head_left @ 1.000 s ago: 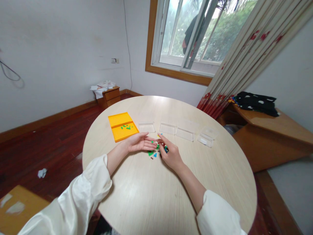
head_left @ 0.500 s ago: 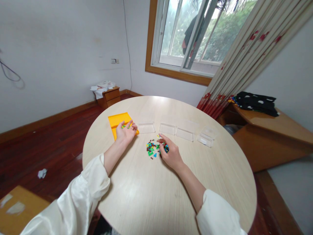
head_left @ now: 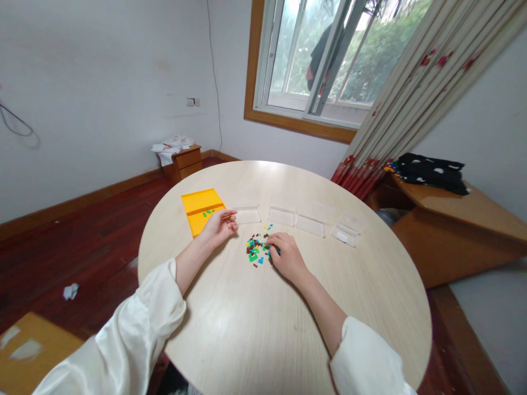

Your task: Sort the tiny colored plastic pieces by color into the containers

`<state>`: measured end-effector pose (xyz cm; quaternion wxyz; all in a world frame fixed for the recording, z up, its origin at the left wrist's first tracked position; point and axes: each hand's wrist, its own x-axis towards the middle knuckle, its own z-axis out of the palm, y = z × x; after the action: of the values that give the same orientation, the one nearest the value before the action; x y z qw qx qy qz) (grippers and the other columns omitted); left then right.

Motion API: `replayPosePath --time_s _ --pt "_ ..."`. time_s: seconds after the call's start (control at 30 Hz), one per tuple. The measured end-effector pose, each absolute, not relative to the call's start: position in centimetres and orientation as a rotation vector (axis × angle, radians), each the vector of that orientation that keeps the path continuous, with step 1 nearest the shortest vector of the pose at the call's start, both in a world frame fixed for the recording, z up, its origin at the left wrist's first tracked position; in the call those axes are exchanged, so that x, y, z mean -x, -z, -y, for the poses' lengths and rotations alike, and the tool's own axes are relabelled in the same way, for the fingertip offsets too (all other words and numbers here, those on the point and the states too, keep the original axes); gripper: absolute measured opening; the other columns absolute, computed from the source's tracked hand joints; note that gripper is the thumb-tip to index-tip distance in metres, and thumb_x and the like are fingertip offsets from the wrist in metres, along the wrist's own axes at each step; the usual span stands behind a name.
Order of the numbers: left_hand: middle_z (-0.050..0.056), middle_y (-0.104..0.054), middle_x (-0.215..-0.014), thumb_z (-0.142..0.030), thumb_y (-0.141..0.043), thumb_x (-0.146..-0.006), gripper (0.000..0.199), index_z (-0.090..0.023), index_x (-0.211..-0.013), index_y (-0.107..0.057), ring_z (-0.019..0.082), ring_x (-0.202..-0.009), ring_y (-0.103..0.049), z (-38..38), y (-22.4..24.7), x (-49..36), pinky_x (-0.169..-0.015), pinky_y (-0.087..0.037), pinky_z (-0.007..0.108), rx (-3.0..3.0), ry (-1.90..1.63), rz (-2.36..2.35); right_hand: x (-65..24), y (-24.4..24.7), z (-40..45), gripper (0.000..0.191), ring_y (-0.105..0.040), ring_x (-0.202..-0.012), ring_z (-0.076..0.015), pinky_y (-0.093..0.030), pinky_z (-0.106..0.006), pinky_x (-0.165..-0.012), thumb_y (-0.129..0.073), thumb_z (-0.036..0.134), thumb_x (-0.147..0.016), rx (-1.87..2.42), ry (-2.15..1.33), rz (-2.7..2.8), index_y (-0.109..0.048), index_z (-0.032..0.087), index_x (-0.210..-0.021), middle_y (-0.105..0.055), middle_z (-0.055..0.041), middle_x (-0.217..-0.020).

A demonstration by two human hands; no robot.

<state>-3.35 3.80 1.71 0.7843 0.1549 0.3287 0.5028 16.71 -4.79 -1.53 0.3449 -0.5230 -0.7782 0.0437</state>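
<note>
Small toy building bricks [head_left: 254, 253] in green, blue, brown and yellow lie in a loose pile in the middle of the round table. My right hand [head_left: 287, 257] rests over the right side of this pile, its fingertips drawn together among the bricks; what they pinch is hidden. To the left, my left hand [head_left: 221, 226] hovers palm turned inward, fingers loosely bent and apart, with nothing visible in it. It partly covers the right edge of an open yellow plastic case [head_left: 199, 221], in which several green bricks [head_left: 207, 213] lie.
Several clear plastic boxes stand in a row behind the pile: one box [head_left: 248, 215] beside my left hand, others [head_left: 281, 216], [head_left: 310, 225] further right, and a smaller box [head_left: 345, 236] at the right end. The wooden table [head_left: 255, 329] has a rounded edge.
My left hand has moved right and slightly down, off the yellow case's middle, uncovering the green bricks. The right hand's fingers have closed down onto the pile.
</note>
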Motion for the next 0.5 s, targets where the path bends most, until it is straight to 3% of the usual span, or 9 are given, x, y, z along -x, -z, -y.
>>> replayPosePath --time_s 0.1,0.23,0.5 --pt "0.0 -0.047 -0.053 -0.003 -0.05 -0.071 0.009 -0.012 -0.069 -0.054 0.007 -0.041 -0.043 -3.8 -1.31 3.17 -0.04 -0.039 0.016 -0.425 -1.022 -0.725 -16.45 1.02 5.13 0.02 -0.056 -0.088 -0.0195 -0.038 -0.034 -0.079 -0.048 0.005 -0.077 1.371 -0.1 2.084 -0.062 0.019 -0.073 -0.066 -0.0056 -0.084" --pt "0.006 -0.055 -0.057 -0.01 -0.047 -0.077 0.011 -0.009 -0.077 -0.058 0.012 -0.048 -0.053 -3.7 -1.34 3.24 -0.048 -0.048 0.022 -0.41 -0.977 -0.744 -16.21 0.91 5.29 0.014 -0.056 -0.087 -0.0191 -0.035 -0.033 -0.077 -0.053 0.012 -0.081 1.4 -0.087 2.151 -0.065 0.018 -0.08 -0.066 -0.0058 -0.085" --pt "0.018 -0.066 -0.079 -0.031 -0.037 -0.09 0.033 -0.006 -0.101 -0.055 0.024 -0.072 -0.067 -3.08 -1.84 3.16 -0.071 -0.054 0.037 -0.517 -0.751 -0.737 -16.4 1.29 5.03 0.015 -0.055 -0.084 -0.0199 -0.035 -0.034 -0.074 -0.053 0.019 -0.086 1.468 -0.023 2.157 -0.065 0.018 -0.077 -0.066 -0.0069 -0.083"
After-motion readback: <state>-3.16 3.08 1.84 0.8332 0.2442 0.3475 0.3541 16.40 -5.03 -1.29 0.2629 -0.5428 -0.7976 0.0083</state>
